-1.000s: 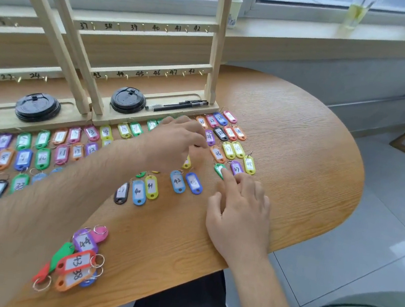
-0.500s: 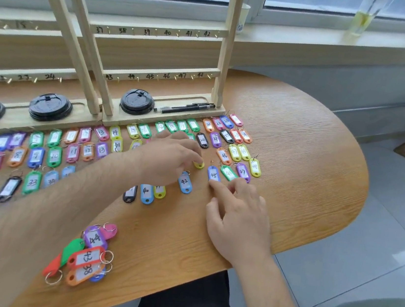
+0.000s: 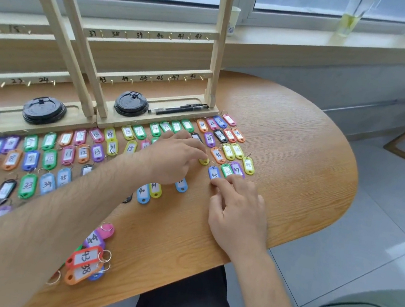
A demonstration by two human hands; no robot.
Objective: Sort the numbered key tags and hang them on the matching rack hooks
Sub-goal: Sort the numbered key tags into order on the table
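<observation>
Many coloured numbered key tags lie in rows on the wooden table [image 3: 300, 145] before the wooden rack [image 3: 152, 77] of numbered hooks. My left hand [image 3: 175, 157] reaches across the rows with curled fingers, and its fingertips hold a yellow tag [image 3: 204, 161]. My right hand [image 3: 237, 209] lies flat near the table's front edge. Its index fingertip presses the lower end of the blue tag 45 [image 3: 214, 172]. That tag sits beside a green tag [image 3: 226, 170] and the purple tag 47 [image 3: 237, 169]. No tags hang on the visible hooks.
A loose pile of tags [image 3: 87, 259], with 43, 38 and 44 on top, lies near the front edge. Black cup lids [image 3: 131, 104] and black pens [image 3: 179, 107] rest on the rack's base. A paper cup [image 3: 234, 18] and a glass [image 3: 350, 18] stand on the windowsill.
My right index finger slid the blue tag 45 up and right, beside the green tag. My left hand carried the yellow tag rightward. The view moved closer to the rack.
</observation>
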